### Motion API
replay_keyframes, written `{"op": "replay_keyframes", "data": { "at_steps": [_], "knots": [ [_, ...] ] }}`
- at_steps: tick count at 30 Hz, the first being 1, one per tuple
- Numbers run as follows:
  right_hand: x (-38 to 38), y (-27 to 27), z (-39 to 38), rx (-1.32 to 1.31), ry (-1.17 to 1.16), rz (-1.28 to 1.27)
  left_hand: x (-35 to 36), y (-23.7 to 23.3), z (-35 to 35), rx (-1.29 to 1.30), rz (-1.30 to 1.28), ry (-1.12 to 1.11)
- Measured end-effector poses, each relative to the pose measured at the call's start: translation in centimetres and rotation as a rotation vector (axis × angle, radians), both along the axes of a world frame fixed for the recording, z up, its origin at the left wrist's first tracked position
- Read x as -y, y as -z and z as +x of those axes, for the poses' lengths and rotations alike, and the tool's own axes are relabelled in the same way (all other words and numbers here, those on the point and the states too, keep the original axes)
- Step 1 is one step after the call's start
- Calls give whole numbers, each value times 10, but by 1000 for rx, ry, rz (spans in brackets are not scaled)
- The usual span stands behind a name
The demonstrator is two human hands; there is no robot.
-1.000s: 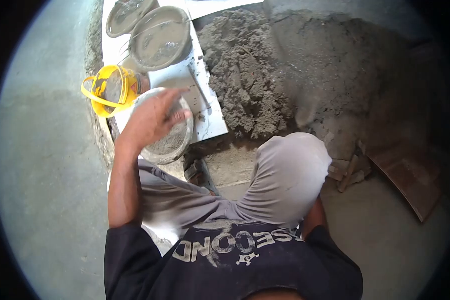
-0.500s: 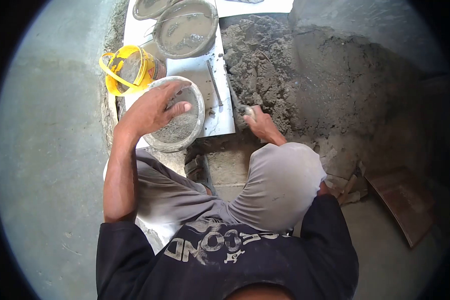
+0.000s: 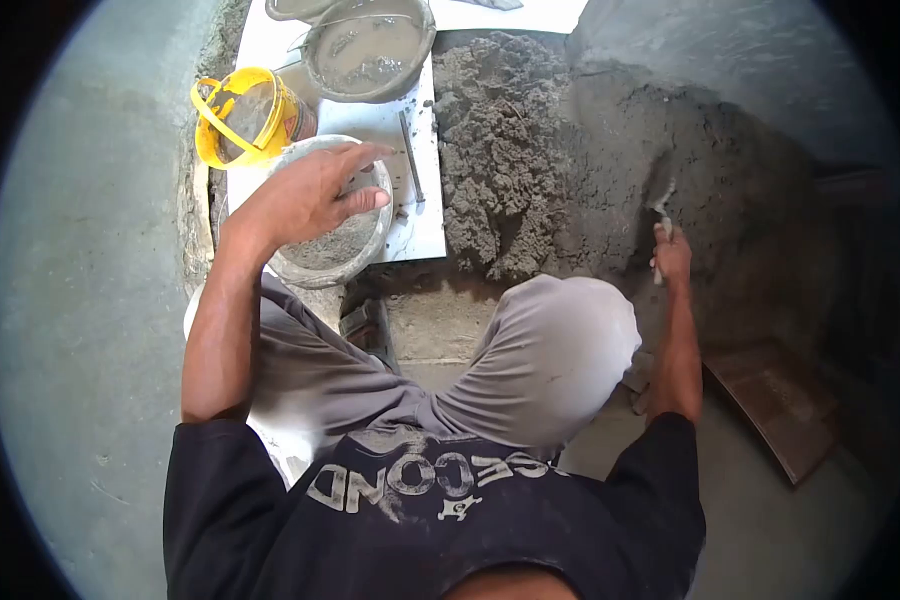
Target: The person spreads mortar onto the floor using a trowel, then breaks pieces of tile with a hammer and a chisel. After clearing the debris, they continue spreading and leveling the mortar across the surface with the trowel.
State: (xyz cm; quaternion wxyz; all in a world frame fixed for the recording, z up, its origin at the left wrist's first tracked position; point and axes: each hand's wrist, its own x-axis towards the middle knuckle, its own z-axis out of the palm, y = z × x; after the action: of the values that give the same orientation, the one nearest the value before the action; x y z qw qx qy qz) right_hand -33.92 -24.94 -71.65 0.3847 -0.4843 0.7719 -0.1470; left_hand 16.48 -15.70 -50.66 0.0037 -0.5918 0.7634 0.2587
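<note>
In my right hand [image 3: 674, 256] is a small trowel [image 3: 662, 207], its pale handle in my closed fingers. The blade lies against the smoothed grey mortar [image 3: 730, 150] on the right. Over a round pan [image 3: 345, 272] my left hand [image 3: 320, 195] hovers open, thumb apart from the fingers and nothing in it. Dry-looking grey powder fills the pan and is partly hidden by that hand. Between the two hands spreads a rough, lumpy heap of mortar [image 3: 500, 150].
A yellow bucket [image 3: 285, 118] tilts beside the pan. Farther off stands a basin [image 3: 425, 55] of murky grey liquid. A thin bar [image 3: 411, 160] lies on the white board [image 3: 425, 235]. Near my right elbow rests a brown panel [image 3: 775, 410]; my knees frame the near side.
My right hand has swung right with the trowel, from the lumpy heap's near edge to the smoothed mortar. The left hand stays over the pan. The view has shifted slightly.
</note>
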Motion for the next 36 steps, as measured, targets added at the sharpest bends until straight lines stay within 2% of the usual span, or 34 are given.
{"op": "replay_keyframes", "data": {
  "at_steps": [1,4,5,6,8,11,13,15,17,19,21,23,24,26,28,29,31,32,33,34,35,36],
  "knots": [
    [1,-9,16,1,-18,-6,1,1,1,24,32,-33],
    [-55,-21,97,-157,-335,7,2,-7,-5,-12,53,-41],
    [-73,38,97,-168,-926,-716,4,-7,-6,-31,55,-27],
    [-87,15,133,-125,-995,-508,6,-4,-8,-32,57,-22],
    [-95,24,191,102,-652,2,7,3,-10,-4,97,-20],
    [-85,46,195,99,-679,-22,10,12,-8,10,75,6],
    [-67,26,164,116,-662,2,11,9,-9,5,123,-23],
    [-57,17,132,134,-657,23,7,10,-5,-54,66,11],
    [-47,19,108,24,-652,-86,1,8,0,-55,31,-6],
    [-39,42,68,-144,-559,-229,-7,6,3,-67,6,-34],
    [-13,11,33,-61,-255,71,-14,-1,5,-93,-8,-46],
    [18,16,-31,-62,-97,59,-18,-5,2,-79,12,-50],
    [33,8,-46,-107,-95,27,-20,-7,2,-54,35,-60],
    [39,4,-48,-154,-91,13,-22,-12,-1,-59,66,-77],
    [44,8,-14,-90,-21,-62,-23,-21,-3,-56,77,-107],
    [39,16,15,-49,-54,5,-23,-27,-5,-34,131,-131],
    [9,-2,110,-31,-347,-62,-30,-31,-7,-6,191,-153],
    [3,30,142,-174,-644,-265,-32,-30,-8,-7,187,-157],
    [-7,42,172,-45,-867,-411,-30,-29,-10,-11,175,-154],
    [-13,27,215,69,-631,-112,-26,-32,-12,-17,200,-154],
    [-13,24,242,87,-709,-31,-24,-31,-14,-14,195,-147],
    [-12,29,259,57,-772,-70,-24,-27,-14,-20,194,-154]
  ]
}}
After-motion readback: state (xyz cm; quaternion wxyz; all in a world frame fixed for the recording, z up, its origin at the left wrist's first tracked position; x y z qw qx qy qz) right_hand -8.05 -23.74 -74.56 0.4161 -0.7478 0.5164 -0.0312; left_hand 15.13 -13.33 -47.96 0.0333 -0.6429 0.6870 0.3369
